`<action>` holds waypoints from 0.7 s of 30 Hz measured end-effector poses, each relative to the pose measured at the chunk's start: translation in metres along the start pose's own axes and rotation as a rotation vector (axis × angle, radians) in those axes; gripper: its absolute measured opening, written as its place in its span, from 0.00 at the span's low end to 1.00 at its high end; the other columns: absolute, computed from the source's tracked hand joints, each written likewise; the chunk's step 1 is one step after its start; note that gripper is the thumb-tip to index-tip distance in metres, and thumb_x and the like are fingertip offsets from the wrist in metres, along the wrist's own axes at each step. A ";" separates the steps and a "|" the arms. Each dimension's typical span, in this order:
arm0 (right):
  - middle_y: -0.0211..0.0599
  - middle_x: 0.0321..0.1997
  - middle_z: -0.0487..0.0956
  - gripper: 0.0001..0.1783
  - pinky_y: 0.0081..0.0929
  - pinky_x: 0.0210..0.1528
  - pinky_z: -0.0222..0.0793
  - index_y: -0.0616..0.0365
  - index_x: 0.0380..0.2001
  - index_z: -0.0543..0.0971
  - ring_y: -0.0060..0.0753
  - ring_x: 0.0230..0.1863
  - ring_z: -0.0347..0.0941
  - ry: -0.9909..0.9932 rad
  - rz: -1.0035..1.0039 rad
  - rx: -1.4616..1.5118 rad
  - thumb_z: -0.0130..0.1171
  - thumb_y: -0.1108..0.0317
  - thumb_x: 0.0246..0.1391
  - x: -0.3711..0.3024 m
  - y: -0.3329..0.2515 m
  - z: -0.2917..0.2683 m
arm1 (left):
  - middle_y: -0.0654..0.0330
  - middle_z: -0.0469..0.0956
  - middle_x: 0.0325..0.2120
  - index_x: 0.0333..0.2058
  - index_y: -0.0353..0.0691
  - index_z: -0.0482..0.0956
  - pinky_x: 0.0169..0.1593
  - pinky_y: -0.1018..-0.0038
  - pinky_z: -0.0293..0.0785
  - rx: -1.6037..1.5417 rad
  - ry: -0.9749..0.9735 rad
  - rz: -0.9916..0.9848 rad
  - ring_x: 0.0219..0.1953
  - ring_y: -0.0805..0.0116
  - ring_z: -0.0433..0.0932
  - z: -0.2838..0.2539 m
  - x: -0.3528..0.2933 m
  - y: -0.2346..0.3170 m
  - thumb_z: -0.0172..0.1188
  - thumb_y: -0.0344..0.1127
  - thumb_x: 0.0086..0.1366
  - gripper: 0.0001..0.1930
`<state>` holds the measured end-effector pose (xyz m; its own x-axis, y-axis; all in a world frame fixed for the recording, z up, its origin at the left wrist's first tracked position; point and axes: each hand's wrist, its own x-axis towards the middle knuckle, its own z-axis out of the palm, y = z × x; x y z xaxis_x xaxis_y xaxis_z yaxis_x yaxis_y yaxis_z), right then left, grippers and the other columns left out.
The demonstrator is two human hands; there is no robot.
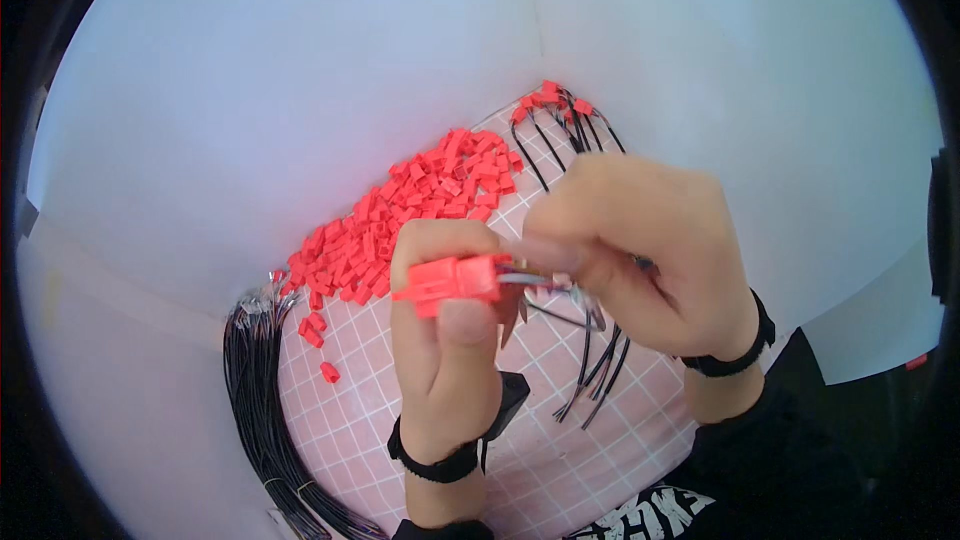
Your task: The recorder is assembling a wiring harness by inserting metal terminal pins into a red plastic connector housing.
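My left hand (440, 355) is closed on a red plastic connector housing (450, 281), its thumb pressed against the lower side. Thin coloured wires (524, 278) run out of the housing's right end. Just to the right, my right hand (655, 250) is closed in a pinch on those wires, close behind the housing. Its fingers partly hide them, and blur keeps me from seeing exactly how each wire sits. Below my right hand, black cables (600, 370) with bare wire ends hang or lie over the table.
A large heap of red housings (400, 205) lies behind my left hand, with a loose housing (330, 372) nearer. Black cables in a tied bundle (255, 400) curve along the left. Cables with red connectors (550, 98) lie at the back. White walls (300, 60) enclose the gridded pink tabletop (350, 430).
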<state>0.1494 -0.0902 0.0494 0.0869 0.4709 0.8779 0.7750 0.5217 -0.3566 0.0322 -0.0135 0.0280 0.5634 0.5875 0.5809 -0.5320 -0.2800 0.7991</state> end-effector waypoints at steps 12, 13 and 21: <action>0.36 0.26 0.71 0.04 0.20 0.22 0.62 0.63 0.26 0.71 0.26 0.17 0.66 -0.225 0.057 0.510 0.53 0.76 0.44 -0.002 0.005 -0.008 | 0.54 0.69 0.24 0.30 0.39 0.69 0.30 0.78 0.60 -0.090 -0.231 0.285 0.25 0.71 0.66 -0.026 0.006 -0.003 0.62 0.35 0.44 0.15; 0.36 0.26 0.71 0.04 0.20 0.22 0.62 0.63 0.26 0.71 0.26 0.17 0.66 -0.225 0.057 0.513 0.53 0.76 0.44 -0.001 -0.002 -0.011 | 0.54 0.70 0.26 0.32 0.39 0.70 0.31 0.76 0.61 -0.010 -0.301 0.351 0.25 0.70 0.66 -0.030 0.009 -0.004 0.63 0.36 0.43 0.17; 0.33 0.16 0.71 0.10 0.18 0.16 0.54 0.60 0.20 0.73 0.28 0.15 0.62 -0.107 -0.230 -0.042 0.63 0.69 0.34 0.001 -0.001 -0.019 | 0.57 0.72 0.28 0.41 0.34 0.66 0.31 0.76 0.61 0.215 -0.208 0.184 0.24 0.72 0.67 -0.014 0.004 0.020 0.57 0.34 0.51 0.19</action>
<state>0.1609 -0.1037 0.0564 -0.1594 0.4174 0.8946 0.7922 0.5948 -0.1364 0.0150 -0.0060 0.0437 0.5994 0.3511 0.7193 -0.5034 -0.5334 0.6798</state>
